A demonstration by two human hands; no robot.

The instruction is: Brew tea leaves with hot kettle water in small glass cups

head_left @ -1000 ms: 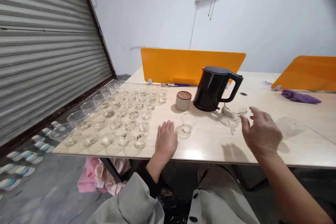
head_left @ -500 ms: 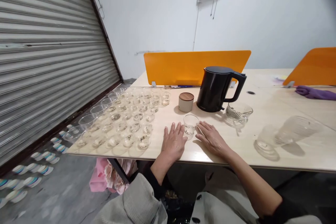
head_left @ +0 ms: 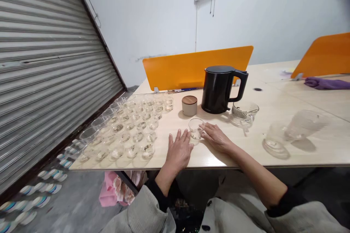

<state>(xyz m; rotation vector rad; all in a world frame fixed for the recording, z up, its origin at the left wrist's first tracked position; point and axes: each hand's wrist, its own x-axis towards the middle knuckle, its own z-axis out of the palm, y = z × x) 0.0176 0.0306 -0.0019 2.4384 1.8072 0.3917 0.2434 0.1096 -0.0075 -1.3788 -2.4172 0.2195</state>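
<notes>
A small clear plastic cup [head_left: 196, 131] with a little clear liquid stands upright on the table between my hands. My left hand [head_left: 179, 149] lies palm down to its left, fingers spread, apart from the cup. On the other side my right hand [head_left: 216, 136] rests with fingers stretched out; its fingertips are at the cup's side, and I cannot tell whether they touch it. Behind the cup sits a grey canister [head_left: 189, 107] with a wooden lid. A black electric kettle [head_left: 217, 91] stands to the right of the canister, near a ribbed glass cup [head_left: 242, 111].
Rows of clear cups [head_left: 138, 136] with dark bits inside fill the table's left end. A stack of clear cups [head_left: 303, 127] lies on its side at right. An orange divider [head_left: 175, 72] and a purple cloth [head_left: 326, 83] are farther back. Lidded tubs [head_left: 41, 202] stand on the floor.
The camera view has shifted and tilted slightly. My right hand's fingertips have come a little closer over the cup's right side; my left hand stays flat in about the same place.
</notes>
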